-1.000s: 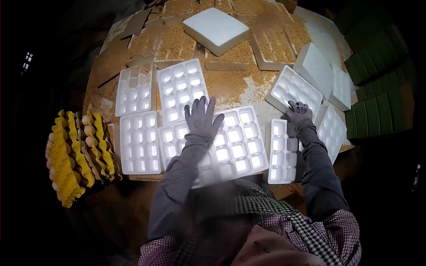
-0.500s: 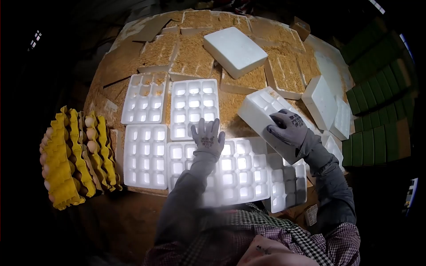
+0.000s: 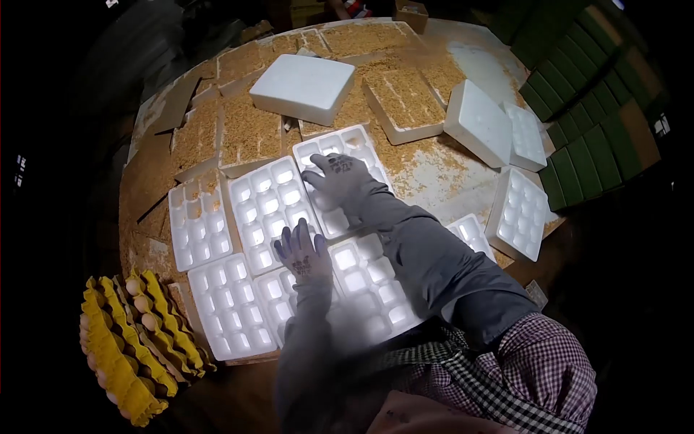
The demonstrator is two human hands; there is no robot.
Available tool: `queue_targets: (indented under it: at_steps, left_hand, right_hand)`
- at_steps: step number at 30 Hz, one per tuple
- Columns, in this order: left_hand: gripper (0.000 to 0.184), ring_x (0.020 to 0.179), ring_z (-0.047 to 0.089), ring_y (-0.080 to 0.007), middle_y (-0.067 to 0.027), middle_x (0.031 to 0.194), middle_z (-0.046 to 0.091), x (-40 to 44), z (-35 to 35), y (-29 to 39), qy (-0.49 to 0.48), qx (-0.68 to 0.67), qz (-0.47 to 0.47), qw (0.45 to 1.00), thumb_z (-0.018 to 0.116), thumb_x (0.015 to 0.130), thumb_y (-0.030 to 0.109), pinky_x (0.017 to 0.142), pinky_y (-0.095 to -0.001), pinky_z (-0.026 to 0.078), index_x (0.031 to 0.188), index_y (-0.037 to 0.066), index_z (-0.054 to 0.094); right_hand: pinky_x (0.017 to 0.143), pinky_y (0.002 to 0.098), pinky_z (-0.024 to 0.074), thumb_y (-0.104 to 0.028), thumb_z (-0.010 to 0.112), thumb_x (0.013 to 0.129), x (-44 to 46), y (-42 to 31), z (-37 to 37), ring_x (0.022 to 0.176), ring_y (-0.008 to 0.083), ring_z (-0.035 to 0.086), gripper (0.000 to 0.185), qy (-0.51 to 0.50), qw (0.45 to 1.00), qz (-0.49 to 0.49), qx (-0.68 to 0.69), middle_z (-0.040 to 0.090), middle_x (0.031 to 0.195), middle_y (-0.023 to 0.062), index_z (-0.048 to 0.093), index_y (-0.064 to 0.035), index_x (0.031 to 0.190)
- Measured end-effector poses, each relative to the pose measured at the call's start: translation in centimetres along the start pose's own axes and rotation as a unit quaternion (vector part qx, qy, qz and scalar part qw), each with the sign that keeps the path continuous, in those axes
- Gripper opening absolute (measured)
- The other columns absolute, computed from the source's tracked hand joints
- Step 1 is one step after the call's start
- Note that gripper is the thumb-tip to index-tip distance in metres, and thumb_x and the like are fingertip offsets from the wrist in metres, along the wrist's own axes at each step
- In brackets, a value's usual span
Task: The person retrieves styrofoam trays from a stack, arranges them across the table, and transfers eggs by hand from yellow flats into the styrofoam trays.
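White foam trays with square pockets lie side by side along the near part of the table. My right hand, in a grey glove, rests on a foam tray in the back row, fingers apart and nothing held. Lower left of it, my left hand lies with spread fingers over the near end of another pocketed tray. Other trays sit in front, one at the left and one partly under my right arm. A tray at the back left has sawdust in some pockets.
Sawdust-filled boxes cover the far table. A closed white foam block lies on them; another leans at right, near a pocketed tray. Yellow egg cartons stand at left, green dividers at right.
My right hand has carried the foam tray left and set it down beside the others in the back row, and its grip has loosened. My left hand stays spread on the trays.
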State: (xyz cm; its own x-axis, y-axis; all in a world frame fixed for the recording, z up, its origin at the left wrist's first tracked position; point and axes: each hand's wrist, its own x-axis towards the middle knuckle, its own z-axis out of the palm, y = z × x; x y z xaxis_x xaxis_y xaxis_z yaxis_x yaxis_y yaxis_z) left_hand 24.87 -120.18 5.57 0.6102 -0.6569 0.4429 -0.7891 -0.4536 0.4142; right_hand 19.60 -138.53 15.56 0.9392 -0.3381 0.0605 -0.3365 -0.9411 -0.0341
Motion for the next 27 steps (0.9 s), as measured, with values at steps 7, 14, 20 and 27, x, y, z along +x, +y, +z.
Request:
queue_targets:
  at_steps: [7,14,20,27]
  left_hand:
    - [0.052,0.127,0.045,-0.0365,-0.0145,0.131,0.053,0.4,-5.0,10.3,-0.166,-0.096,0.192,0.962,0.064,0.087,0.027,0.11,-0.0558,0.029,0.134,0.008,0.053]
    - [0.067,0.14,0.029,-0.0429,-0.0228,0.147,0.039,-5.4,3.6,13.4,-0.251,0.01,0.123,0.96,0.065,0.082,0.045,0.113,-0.0641,0.016,0.138,0.012,0.05]
    - [0.058,0.138,0.035,-0.0421,-0.0234,0.144,0.043,-6.3,5.2,11.3,-0.206,0.024,0.166,0.964,0.057,0.092,0.043,0.111,-0.0622,0.024,0.137,0.006,0.05]
    - [0.062,0.138,0.034,-0.0429,-0.0248,0.149,0.038,-1.8,-1.2,20.1,-0.064,-0.201,0.087,0.974,0.052,0.096,0.024,0.114,-0.0527,0.027,0.147,-0.004,0.033]
  right_hand:
    - [0.112,0.0514,0.0323,-0.037,0.075,0.078,-10.2,21.0,-2.2,0.144,0.0438,0.024,0.09,-0.031,0.894,0.402,-0.196,0.019,0.16,0.016,0.026,-0.0332,0.154]
    - [0.096,0.0414,0.0461,-0.016,0.047,0.092,-18.7,25.6,-2.7,0.126,0.0336,0.046,0.039,0.206,0.923,0.315,-0.077,0.042,0.143,0.0153,0.05,-0.0133,0.131]
    - [0.094,0.0445,0.0475,-0.023,0.076,0.074,-25.9,12.1,-6.2,0.113,0.0356,0.051,0.053,0.409,0.837,0.277,0.236,0.049,0.119,0.0161,0.053,-0.0059,0.119]
    - [0.087,0.0381,0.0527,-0.041,0.054,0.094,-28.3,3.9,-0.9,0.11,0.0275,0.059,0.045,0.047,0.861,0.313,0.398,0.053,0.126,0.013,0.056,-0.008,0.124]
